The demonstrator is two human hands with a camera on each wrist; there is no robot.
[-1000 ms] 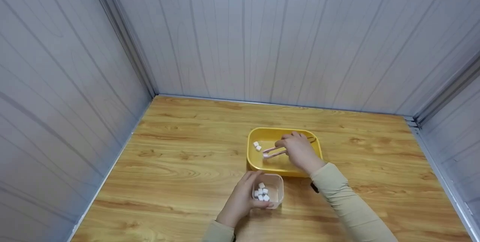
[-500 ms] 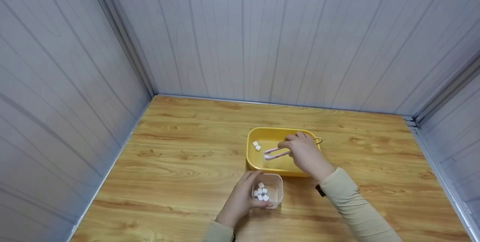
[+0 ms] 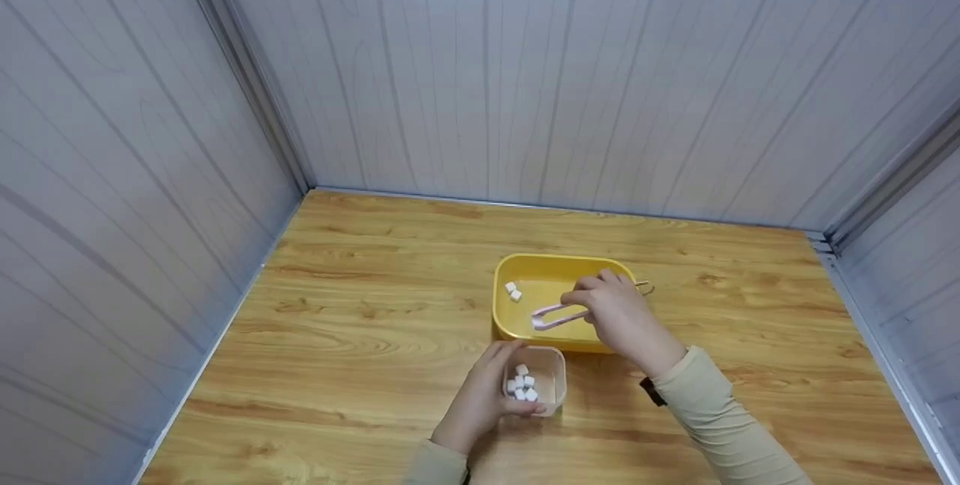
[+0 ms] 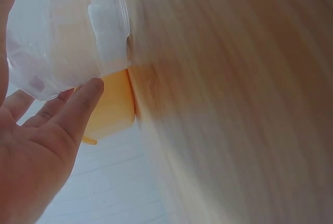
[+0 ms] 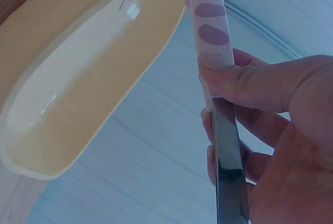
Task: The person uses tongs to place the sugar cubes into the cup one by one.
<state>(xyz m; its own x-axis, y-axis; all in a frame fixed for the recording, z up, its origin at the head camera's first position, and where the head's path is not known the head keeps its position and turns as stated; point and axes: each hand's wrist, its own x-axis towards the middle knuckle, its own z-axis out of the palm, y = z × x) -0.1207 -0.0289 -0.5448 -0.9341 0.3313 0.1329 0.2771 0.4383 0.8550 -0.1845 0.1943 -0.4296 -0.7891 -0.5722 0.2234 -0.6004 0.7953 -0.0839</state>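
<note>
My right hand (image 3: 630,323) pinches metal tongs (image 5: 229,166) with pink-and-white tips over the yellow bin (image 3: 555,263). A small white cube (image 3: 538,323) appears to be caught at the tongs' tips. Two more white cubes (image 3: 513,291) lie at the bin's left end. In front of the bin, my left hand (image 3: 480,399) grips a small clear container (image 3: 551,378) by its left side, fingers behind and thumb across the front. Several white cubes (image 3: 520,383) rest inside it, towards the left. The left wrist view shows the fingertips against the container's wall.
The bin and container stand on a wood-grain table (image 3: 360,320), the container close to the bin's front wall. Pale panel walls (image 3: 480,79) enclose the table at the back and both sides.
My right hand has drawn back towards the right and nearer, bringing the tongs and cube towards the bin's front rim. The left hand and container have stayed in place.
</note>
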